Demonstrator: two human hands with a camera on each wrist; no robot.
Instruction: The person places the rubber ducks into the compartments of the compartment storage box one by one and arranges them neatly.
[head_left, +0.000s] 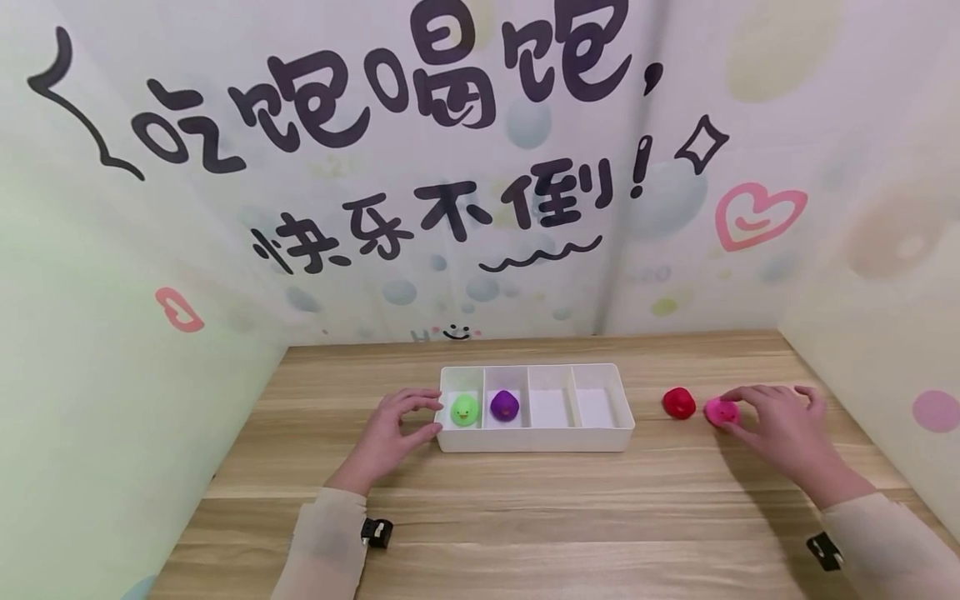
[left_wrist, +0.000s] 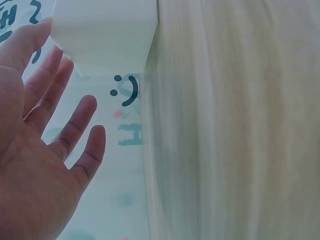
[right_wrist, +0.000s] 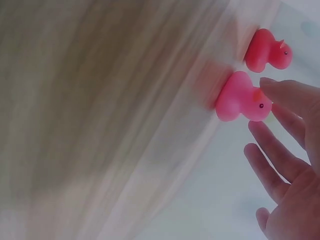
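A white tray (head_left: pixel 534 440) split into compartments lies on the table. A green rubber duck (head_left: pixel 464 410) sits in its leftmost compartment, and a purple rubber duck (head_left: pixel 505 407) in the one beside it. My left hand (head_left: pixel 398 429) touches the tray's left end with thumb and fingers extended; in the left wrist view these fingertips meet the white wall (left_wrist: pixel 107 37). On the right, my right hand (head_left: pixel 783 425) pinches a pink rubber duck (right_wrist: pixel 232 100) by its head between thumb and index finger. The pink duck is at the table surface. Just left of it stands a red rubber duck (head_left: pixel 678 403).
The wood-grain table (head_left: pixel 525 517) meets a printed back wall (head_left: pixel 465 275) behind the tray. Side walls close it in at left and right. The red duck stands between the tray and my right hand.
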